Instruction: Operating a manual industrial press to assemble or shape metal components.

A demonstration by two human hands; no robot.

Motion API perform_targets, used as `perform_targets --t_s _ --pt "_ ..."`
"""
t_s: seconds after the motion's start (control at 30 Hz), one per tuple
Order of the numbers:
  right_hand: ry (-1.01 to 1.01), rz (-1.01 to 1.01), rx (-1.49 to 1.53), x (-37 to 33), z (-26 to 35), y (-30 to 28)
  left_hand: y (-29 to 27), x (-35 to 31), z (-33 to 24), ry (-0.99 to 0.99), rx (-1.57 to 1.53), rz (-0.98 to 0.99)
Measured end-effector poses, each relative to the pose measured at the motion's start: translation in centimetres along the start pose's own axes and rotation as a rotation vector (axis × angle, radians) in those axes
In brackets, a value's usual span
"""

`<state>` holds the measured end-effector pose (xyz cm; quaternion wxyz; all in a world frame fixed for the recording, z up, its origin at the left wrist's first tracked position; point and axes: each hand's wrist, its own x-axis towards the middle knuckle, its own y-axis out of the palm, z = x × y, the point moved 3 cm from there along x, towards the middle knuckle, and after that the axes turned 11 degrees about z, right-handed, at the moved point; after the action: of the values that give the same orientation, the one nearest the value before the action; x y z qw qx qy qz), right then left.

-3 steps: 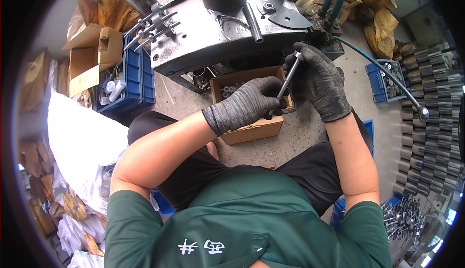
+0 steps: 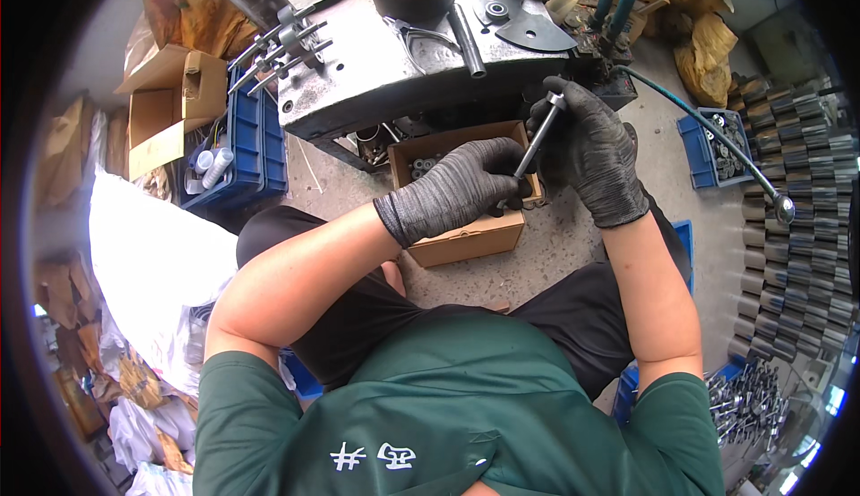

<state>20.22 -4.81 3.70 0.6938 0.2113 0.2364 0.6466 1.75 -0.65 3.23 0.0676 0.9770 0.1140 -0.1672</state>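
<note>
Both my hands wear dark grey knit gloves. My left hand (image 2: 466,184) grips the lower end of a slim metal rod (image 2: 538,137) that slants up to the right. My right hand (image 2: 593,151) closes around the rod's upper part, fingers near its shiny capped tip. The rod is held above an open cardboard box (image 2: 466,232) on the floor, which contains several small dark metal parts. I am seated, with my knees on either side of the box.
A grey metal machine base (image 2: 376,66) with pins, a tube and pliers stands ahead. Blue crates (image 2: 255,142) and open cartons lie to the left, white sacks (image 2: 152,254) beside them. Rows of dark metal sleeves (image 2: 788,218) and a blue bin (image 2: 717,146) fill the right.
</note>
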Motion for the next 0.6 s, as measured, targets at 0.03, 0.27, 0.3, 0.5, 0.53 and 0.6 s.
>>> perform_targets --t_s 0.03,0.27,0.3,0.5,0.53,0.6 --pt "-0.002 -0.002 0.002 -0.1 0.1 0.0 0.0 0.1 0.0 0.020 -0.009 -0.007" --pt "0.020 -0.003 -0.156 -0.6 -0.1 0.3 0.0 0.2 -0.3 0.066 0.004 -0.052" --pt "0.066 0.004 -0.036 -0.6 -0.6 0.3 0.0 0.3 -0.2 0.042 0.010 -0.054" --pt "0.085 -0.016 -0.156 -0.6 -0.8 -0.2 0.3 0.9 0.2 0.164 0.126 -0.141" --pt "0.080 -0.020 -0.147 -0.7 -0.8 -0.2 0.5 0.8 0.5 0.156 0.114 -0.170" --pt "0.050 -0.052 -0.356 -1.0 -0.3 -0.1 0.7 1.1 0.9 0.139 0.109 -0.191"
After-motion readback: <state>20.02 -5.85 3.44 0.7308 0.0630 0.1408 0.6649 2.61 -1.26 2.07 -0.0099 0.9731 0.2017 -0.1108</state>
